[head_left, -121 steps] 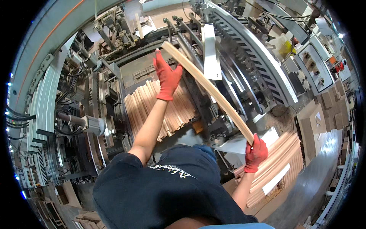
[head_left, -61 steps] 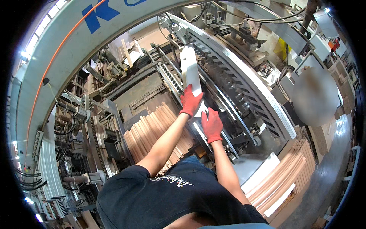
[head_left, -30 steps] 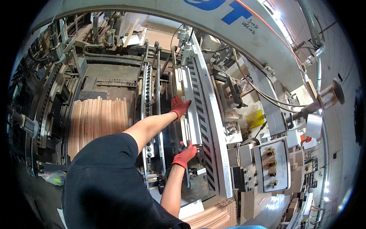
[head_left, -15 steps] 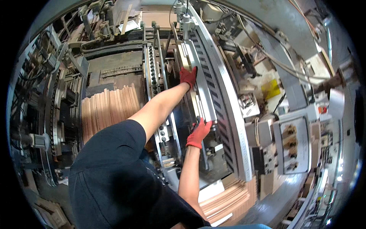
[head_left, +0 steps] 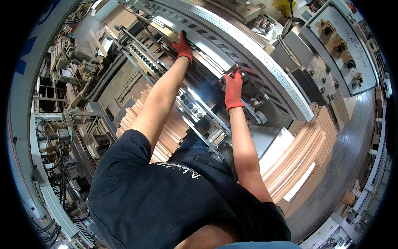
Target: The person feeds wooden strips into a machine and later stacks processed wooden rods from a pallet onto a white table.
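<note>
Both my hands wear red gloves with dark palms and lie on a long pale strip (head_left: 211,64) set along a shiny metal rail (head_left: 211,49) of a machine. My left hand (head_left: 183,47), farther up, straddles the strip with a finger stretched over the metal; its inner fingers are partly hidden. At the strip's near end my right hand (head_left: 233,89) has its fingers curled round the end. Whether the strip is wood cannot be made out through the glare.
A ruled metal edge (head_left: 265,58) curves along the machine's right side. Wooden slats lie in a stack (head_left: 296,153) at lower right and another (head_left: 166,137) left of my left arm. A switch panel (head_left: 344,45) stands at upper right. Rollers and bars (head_left: 195,106) run beneath my forearms.
My view has turned, so the machine now slants from upper left to lower right. Both hands stay on the strip, at about the same places along it.
</note>
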A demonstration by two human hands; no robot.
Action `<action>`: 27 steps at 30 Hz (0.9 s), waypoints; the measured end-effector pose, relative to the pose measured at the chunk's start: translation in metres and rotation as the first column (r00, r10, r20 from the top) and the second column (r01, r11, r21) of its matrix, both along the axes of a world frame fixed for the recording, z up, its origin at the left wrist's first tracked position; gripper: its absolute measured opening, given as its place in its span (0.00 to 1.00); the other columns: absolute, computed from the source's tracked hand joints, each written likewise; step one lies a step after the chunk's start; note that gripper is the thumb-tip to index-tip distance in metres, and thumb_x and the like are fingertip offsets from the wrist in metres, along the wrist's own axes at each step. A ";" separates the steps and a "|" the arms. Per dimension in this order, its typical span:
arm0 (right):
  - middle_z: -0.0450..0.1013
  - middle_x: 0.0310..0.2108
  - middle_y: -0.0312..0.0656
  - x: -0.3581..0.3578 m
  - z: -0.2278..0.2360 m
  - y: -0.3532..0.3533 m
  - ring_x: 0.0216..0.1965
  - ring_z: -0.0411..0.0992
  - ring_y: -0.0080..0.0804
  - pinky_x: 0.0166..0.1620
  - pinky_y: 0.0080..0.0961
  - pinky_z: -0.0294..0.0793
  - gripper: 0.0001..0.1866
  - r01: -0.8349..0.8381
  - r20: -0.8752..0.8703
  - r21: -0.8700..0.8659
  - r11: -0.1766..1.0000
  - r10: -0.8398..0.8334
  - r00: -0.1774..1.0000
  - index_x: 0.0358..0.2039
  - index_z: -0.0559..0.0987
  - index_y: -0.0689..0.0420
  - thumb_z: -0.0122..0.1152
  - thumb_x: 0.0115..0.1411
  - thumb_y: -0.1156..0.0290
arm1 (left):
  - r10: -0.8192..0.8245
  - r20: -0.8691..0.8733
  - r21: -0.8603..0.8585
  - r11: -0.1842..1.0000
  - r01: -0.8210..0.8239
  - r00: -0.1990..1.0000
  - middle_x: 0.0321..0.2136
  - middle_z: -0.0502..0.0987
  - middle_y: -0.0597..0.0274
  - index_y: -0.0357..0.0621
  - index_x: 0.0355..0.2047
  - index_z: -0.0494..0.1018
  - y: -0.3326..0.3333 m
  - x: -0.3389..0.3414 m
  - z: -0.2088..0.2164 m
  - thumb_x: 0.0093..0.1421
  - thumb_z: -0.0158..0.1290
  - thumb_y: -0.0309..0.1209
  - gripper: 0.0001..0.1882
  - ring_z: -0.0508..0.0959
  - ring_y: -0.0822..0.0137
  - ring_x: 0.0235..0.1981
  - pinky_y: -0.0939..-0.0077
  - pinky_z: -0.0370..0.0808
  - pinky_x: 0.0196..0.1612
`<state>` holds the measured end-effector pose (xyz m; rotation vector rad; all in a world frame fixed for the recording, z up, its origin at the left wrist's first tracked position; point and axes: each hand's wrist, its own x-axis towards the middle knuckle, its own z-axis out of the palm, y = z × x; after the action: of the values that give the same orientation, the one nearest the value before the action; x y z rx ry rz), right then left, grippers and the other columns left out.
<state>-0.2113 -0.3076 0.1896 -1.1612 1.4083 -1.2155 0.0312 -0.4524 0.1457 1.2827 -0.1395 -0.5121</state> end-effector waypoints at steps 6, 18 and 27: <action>0.69 0.41 0.58 0.000 0.031 0.010 0.46 0.65 0.58 0.53 0.45 0.64 0.21 -0.090 -0.304 -0.194 0.977 0.028 0.952 0.40 0.72 0.66 0.60 0.45 0.72 | 0.115 -0.008 -0.046 0.992 -0.116 0.993 0.54 0.71 0.47 0.31 0.61 0.59 0.013 -0.005 0.026 0.54 0.67 0.49 0.45 0.75 0.59 0.49 0.65 0.72 0.51; 0.71 0.29 0.32 0.016 0.032 0.025 0.28 0.71 0.21 0.30 0.18 0.69 0.02 -0.129 0.465 0.006 0.992 0.112 0.878 0.35 0.72 0.55 0.54 0.62 0.74 | -0.073 -0.343 -0.050 0.997 0.060 0.936 0.65 0.63 0.55 0.51 0.68 0.58 -0.017 0.061 -0.028 0.60 0.34 0.73 0.48 0.64 0.52 0.64 0.50 0.60 0.64; 0.71 0.47 0.42 0.015 0.031 0.043 0.28 0.71 0.25 0.28 0.20 0.67 0.24 0.052 0.268 0.055 0.997 -0.065 0.961 0.58 0.66 0.65 0.51 0.61 0.78 | -0.016 -0.336 0.174 0.982 0.079 0.942 0.61 0.68 0.43 0.34 0.61 0.66 -0.027 0.056 0.004 0.65 0.29 0.67 0.47 0.67 0.46 0.63 0.54 0.66 0.60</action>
<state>-0.1968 -0.2650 0.2210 -0.8889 1.2650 -1.3200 0.0873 -0.4795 0.1500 1.3562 0.1655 -0.7917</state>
